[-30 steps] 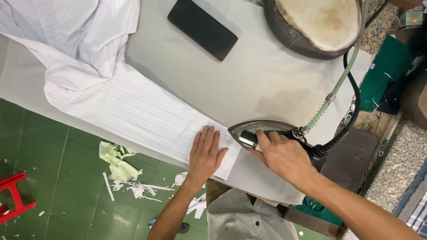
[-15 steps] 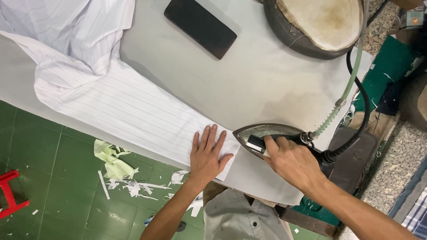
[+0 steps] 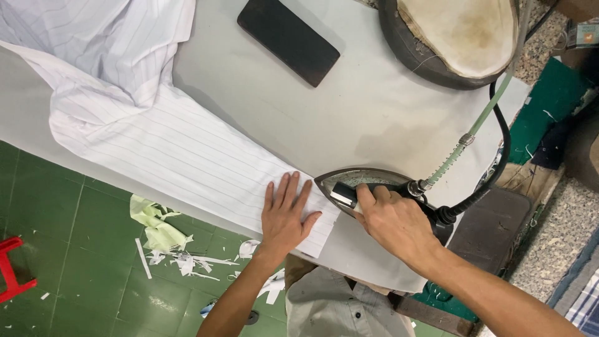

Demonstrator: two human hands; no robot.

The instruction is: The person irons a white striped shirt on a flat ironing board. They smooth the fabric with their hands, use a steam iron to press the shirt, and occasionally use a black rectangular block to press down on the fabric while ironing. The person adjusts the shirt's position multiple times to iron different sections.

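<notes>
A white striped shirt [image 3: 143, 125] lies across the grey ironing table [image 3: 349, 106], one sleeve stretched toward me. My left hand [image 3: 284, 215] presses flat with spread fingers on the sleeve's cuff end. My right hand [image 3: 390, 221] grips the black handle of a steam iron [image 3: 355, 181], whose pointed metal tip touches the cuff edge just right of my left hand. A pale green hose [image 3: 480, 118] and a black cable [image 3: 493, 168] run from the iron's rear up to the right.
A black rectangular pad [image 3: 288, 40] lies on the table at the top. A round padded pressing form [image 3: 455, 37] sits at the top right. Paper and fabric scraps [image 3: 168, 243] litter the green tiled floor. A red stool [image 3: 12, 268] stands at the left edge.
The iron, which had drawn back to the right half a second ago, has slid left again to the cuff edge. My left hand has stayed pressed on the cuff.
</notes>
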